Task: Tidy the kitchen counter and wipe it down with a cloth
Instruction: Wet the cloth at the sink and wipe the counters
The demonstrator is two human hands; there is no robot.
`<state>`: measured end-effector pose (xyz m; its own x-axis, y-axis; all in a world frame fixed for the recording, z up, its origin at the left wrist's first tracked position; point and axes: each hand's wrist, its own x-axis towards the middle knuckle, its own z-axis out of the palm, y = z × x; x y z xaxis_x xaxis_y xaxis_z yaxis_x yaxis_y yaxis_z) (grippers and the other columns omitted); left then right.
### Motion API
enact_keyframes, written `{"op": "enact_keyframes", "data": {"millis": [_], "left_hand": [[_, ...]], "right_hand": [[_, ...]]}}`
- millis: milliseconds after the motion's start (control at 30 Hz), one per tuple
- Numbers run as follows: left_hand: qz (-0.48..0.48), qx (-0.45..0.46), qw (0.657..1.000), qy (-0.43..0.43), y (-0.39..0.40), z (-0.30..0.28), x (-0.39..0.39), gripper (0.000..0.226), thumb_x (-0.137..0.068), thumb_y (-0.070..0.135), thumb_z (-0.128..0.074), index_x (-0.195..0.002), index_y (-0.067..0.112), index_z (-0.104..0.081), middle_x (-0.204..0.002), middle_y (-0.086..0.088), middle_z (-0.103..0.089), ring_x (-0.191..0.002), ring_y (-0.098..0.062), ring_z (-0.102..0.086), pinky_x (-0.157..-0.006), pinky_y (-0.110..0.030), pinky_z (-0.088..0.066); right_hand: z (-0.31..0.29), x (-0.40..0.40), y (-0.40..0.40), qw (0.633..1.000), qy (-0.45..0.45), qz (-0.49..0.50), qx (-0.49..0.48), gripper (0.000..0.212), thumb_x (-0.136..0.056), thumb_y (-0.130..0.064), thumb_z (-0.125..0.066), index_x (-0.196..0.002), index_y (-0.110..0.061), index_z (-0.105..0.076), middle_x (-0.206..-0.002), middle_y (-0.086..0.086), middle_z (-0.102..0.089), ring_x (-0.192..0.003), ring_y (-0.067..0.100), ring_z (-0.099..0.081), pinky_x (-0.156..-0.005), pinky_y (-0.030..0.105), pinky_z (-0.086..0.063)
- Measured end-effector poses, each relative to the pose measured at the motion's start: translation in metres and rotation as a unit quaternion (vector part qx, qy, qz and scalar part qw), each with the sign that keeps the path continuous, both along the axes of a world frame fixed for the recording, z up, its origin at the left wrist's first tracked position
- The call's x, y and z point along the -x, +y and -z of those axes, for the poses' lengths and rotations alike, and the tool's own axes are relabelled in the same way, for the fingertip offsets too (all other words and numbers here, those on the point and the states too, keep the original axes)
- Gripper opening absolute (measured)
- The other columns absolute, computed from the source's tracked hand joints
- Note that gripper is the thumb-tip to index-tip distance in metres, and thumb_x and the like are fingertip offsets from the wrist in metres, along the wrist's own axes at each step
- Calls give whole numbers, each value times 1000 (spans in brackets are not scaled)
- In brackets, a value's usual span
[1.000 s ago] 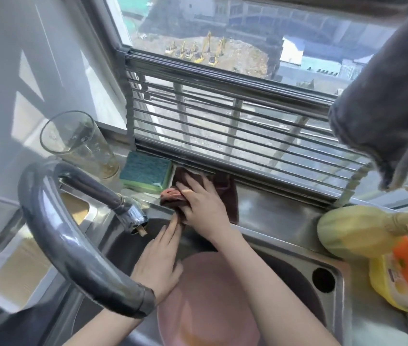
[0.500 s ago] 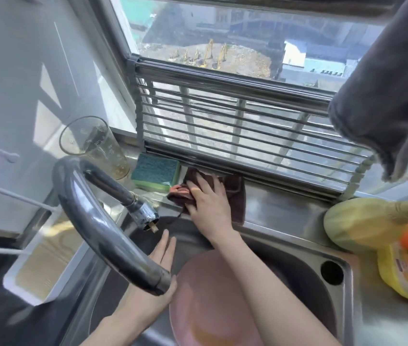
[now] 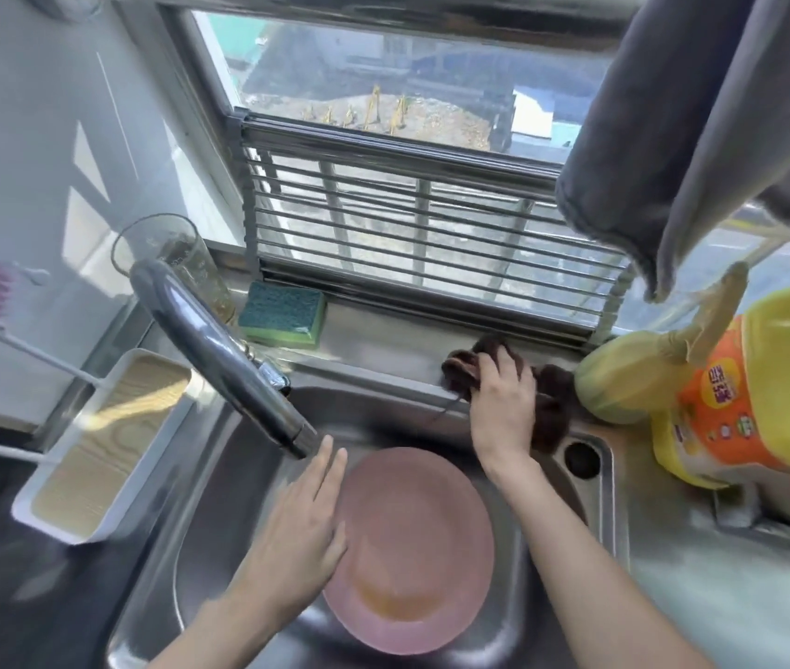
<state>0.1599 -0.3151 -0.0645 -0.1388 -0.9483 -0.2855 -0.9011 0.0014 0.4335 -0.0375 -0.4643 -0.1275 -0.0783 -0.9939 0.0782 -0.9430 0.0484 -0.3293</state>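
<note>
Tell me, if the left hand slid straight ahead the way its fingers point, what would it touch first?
Probably the faucet spout. The left hand lies flat over the sink beside the pink plate, its fingers aimed at the spout's tip, though depth is unclear and they may pass beneath.

We have a single head-worn wide-angle view that looks steeply down and forward from close above the steel sink [image 3: 615, 504], facing the window [image 3: 383, 89] behind it, with both forearms reaching in from the bottom edge and straight lines bowed toward the frame's borders.
</note>
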Motion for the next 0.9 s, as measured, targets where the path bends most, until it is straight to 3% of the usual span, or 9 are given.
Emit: {"op": "enact_keyframes", "data": {"millis": [67, 133, 233, 367, 500, 567, 700, 800, 900], "left_hand": [[-10, -3, 1000, 17, 8, 5, -3, 67, -92, 23, -41, -146, 15, -2, -149, 6, 18, -143, -10, -2, -110, -14, -1], [-3, -5, 1000, 7, 14, 9, -3, 67, -93, 22, -44, -145, 14, -4, -149, 5, 17, -143, -10, -3, -105, -11, 7], [13, -26, 1000, 3, 20, 11, 4, 65, -87, 28, -40, -145, 10, -15, -154, -5, 2, -142, -18, -15, -106, -14, 2], [42, -25, 999, -5, 22, 15, 22, 71, -75, 38, -23, -141, 11, -32, -153, -8, -18, -130, -22, -40, -103, -17, -14], [103, -28, 994, 4, 19, 12, 54, 70, -77, 37, -22, -143, 15, -27, -154, -2, -12, -135, -21, -33, -104, -15, -12], [127, -30, 991, 10, 16, 6, 70, 65, -82, 32, -27, -144, 17, -21, -155, 0, -5, -139, -18, -26, -106, -13, -11], [158, -13, 987, 23, 18, -9, 95, 62, -89, 20, -40, -145, 19, -13, -156, 0, 2, -141, -15, -19, -108, -17, -13], [162, -5, 987, 20, 27, -17, 96, 62, -90, 17, -43, -146, 18, -14, -156, -1, 0, -141, -16, -20, -108, -19, -15], [161, 3, 987, 17, 45, -21, 86, 62, -88, 21, -41, -145, 16, -17, -156, -4, -5, -140, -20, -24, -110, -25, -20]], "right_hand": [[-1, -25, 4, 996, -30, -77, 18, 41, -73, 5, -63, -112, -6, -64, -121, 18, -62, -105, 46, -56, -98, 49, -43], [-4, -32, 4, 990, -52, -128, 4, 46, -75, 8, -59, -119, -6, -60, -125, 17, -59, -111, 46, -52, -102, 49, -40], [-9, -10, 10, 986, -24, -165, -5, 50, -75, 12, -57, -122, -4, -57, -127, 18, -57, -112, 45, -52, -102, 48, -42], [-5, 49, 50, 991, 34, -123, 28, 47, -71, 6, -66, -116, -6, -62, -120, 14, -63, -105, 40, -59, -91, 47, -52], [-1, 106, 100, 985, 116, -120, 45, 42, -78, -6, -38, -107, -9, -67, -117, 11, -66, -104, 39, -62, -80, 49, -55], [-1, 120, 116, 986, 130, -105, 17, 40, -74, 1, -45, -106, -8, -68, -115, 13, -66, -105, 43, -60, -82, 52, -54], [-10, 143, 132, 998, 34, 28, -37, 50, -67, -2, -72, -116, -9, -63, -123, 16, -60, -105, 48, -56, -96, 53, -43], [-21, 156, 153, 993, -12, 32, -111, 45, -84, -24, -61, -128, -19, -54, -136, 11, -51, -122, 44, -42, -108, 50, -32], [-23, 163, 187, 990, 1, 68, -127, 47, -86, -45, -46, -128, -25, -54, -138, 7, -49, -128, 41, -36, -106, 51, -34]]}}
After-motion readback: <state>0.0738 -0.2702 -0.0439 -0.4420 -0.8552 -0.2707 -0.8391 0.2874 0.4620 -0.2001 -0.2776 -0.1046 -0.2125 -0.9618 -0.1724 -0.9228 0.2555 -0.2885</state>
